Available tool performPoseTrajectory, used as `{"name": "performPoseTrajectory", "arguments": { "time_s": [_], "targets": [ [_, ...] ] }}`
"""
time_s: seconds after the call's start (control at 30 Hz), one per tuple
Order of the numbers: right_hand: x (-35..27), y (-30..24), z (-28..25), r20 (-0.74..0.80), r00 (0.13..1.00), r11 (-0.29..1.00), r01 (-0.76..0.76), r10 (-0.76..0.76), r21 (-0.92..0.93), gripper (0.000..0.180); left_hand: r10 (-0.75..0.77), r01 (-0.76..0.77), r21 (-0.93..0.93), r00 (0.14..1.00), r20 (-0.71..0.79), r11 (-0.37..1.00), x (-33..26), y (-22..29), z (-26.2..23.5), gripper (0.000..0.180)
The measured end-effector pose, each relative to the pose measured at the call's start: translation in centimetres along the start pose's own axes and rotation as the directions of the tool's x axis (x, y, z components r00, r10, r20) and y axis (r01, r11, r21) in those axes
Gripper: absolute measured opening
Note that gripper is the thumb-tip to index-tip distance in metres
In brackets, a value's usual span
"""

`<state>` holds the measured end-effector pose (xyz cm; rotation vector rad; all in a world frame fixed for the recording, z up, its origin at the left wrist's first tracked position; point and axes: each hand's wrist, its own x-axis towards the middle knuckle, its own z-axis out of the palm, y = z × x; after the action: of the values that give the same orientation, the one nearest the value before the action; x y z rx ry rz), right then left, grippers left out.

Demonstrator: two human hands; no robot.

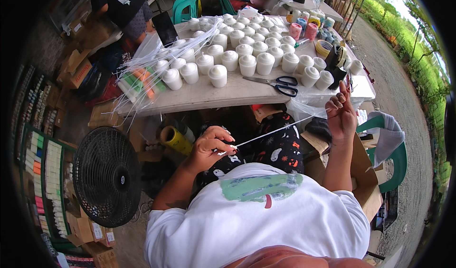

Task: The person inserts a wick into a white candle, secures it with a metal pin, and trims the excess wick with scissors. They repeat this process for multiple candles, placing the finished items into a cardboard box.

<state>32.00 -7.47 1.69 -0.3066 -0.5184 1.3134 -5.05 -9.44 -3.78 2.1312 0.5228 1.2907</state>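
Note:
A thin white string (280, 130), which looks like candle wick, is stretched above my lap between my two hands. My left hand (212, 146) pinches its lower end, the fingers pressed together. Higher and to the right, my right hand (343, 113) grips the other end near the table edge, its index finger pointing up. On the table beyond stand many white cup-shaped candles (247, 64) in loose rows. Scissors with dark blue handles (286, 85) lie by the front edge. A bundle of long white wicks (137, 80) hangs over the table's left corner.
A black fan (107, 177) stands at my left beside shelves (45, 173) of coloured candles. Tape dispenser (337, 64) and pink candles (311, 31) are at the table's right. A green chair (396, 163) and cardboard box (363, 177) flank my right. Two other people are at the back.

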Motion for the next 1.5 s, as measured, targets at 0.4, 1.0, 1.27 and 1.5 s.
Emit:
{"name": "performPoseTrajectory", "arguments": {
  "time_s": [0.4,1.0,1.27,1.5],
  "targets": [
    [-0.2,-0.7,4.0,0.183,0.973,0.836,-0.016,0.139,-0.549,0.014,-0.164,0.339,0.447,0.908,-0.385,0.828,6.4,-9.8,-2.7,0.063],
    [-1.6,8.8,8.4,0.502,0.864,0.180,0.488,0.043,-0.854,0.010,-0.706,0.227,-0.906,0.701,-0.103,0.357,8.0,-4.0,0.3,0.043],
    [-2.0,9.4,9.0,0.736,0.675,-0.120,0.737,0.059,-0.666,0.014,-0.727,0.239,-0.935,0.686,-0.026,0.260,7.9,-1.2,1.4,0.044],
    [-2.5,9.6,9.4,0.771,0.634,-0.194,0.764,0.053,-0.615,0.016,-0.710,0.201,-0.930,0.699,-0.084,0.308,7.8,-1.2,1.5,0.044]
  ]
}}
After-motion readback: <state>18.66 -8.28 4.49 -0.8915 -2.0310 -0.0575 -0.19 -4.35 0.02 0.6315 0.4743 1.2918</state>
